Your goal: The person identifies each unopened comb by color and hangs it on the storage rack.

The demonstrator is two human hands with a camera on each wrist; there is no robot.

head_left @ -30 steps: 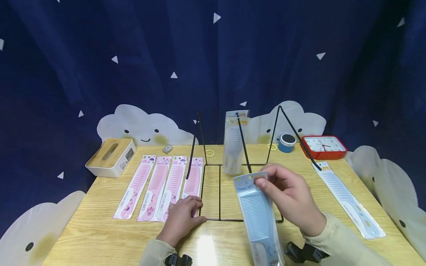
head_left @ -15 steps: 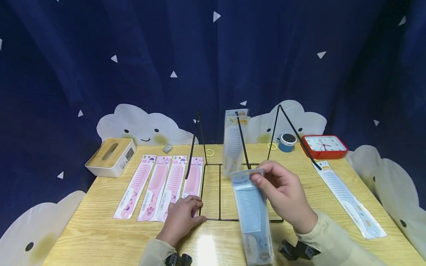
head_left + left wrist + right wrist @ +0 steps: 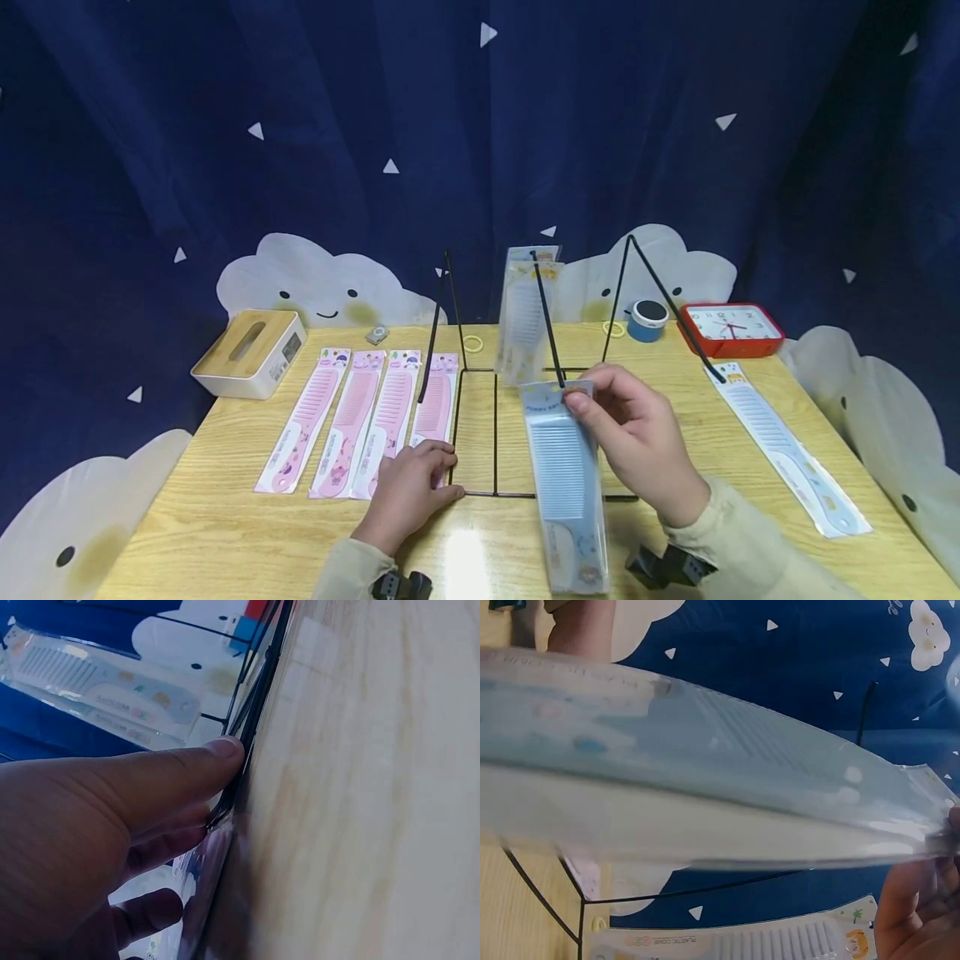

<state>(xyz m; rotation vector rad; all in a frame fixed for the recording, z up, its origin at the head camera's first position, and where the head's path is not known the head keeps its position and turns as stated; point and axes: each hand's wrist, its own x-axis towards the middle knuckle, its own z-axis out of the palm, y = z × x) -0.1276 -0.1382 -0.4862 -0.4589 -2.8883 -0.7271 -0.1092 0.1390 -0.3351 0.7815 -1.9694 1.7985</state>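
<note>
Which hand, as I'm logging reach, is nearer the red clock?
Right. The right hand, pinching a blue comb package, is in front and left of the red clock; the left hand is farther left, at the black rack's near-left corner.

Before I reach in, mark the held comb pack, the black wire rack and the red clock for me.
Comb pack (image 3: 564,483): head view, on the comb's teeth.
Black wire rack (image 3: 495,433): head view, on the base's cross wire.
Red clock (image 3: 727,325): head view, on the dial.
</note>
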